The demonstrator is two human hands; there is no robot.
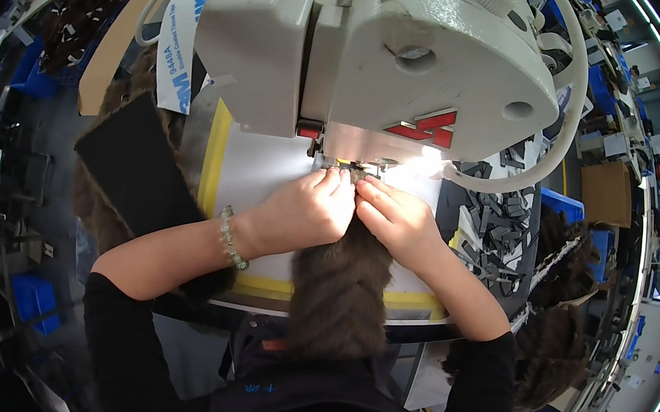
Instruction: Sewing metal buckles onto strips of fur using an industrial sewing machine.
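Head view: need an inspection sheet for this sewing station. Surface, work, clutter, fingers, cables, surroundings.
Surface: white worktop, yellow tape along its edges.
Job's things: brown fur piece at the sewing machine, reaching past the worktop's front edge.
Clutter: many small dark pieces piled at right; black flat panel with fur at left.
Fingers: left fingers and right fingers hold the fur's far end; exact grip partly hidden.
Cables: thick white tube loops around the machine's right.
Surroundings: blue bin at left, cardboard box at right.

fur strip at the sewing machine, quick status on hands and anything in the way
Left hand, right hand: both gripping brown fur strip near sewing machine. Strip trails toward person. Grey scraps off right, no obstruction seen.
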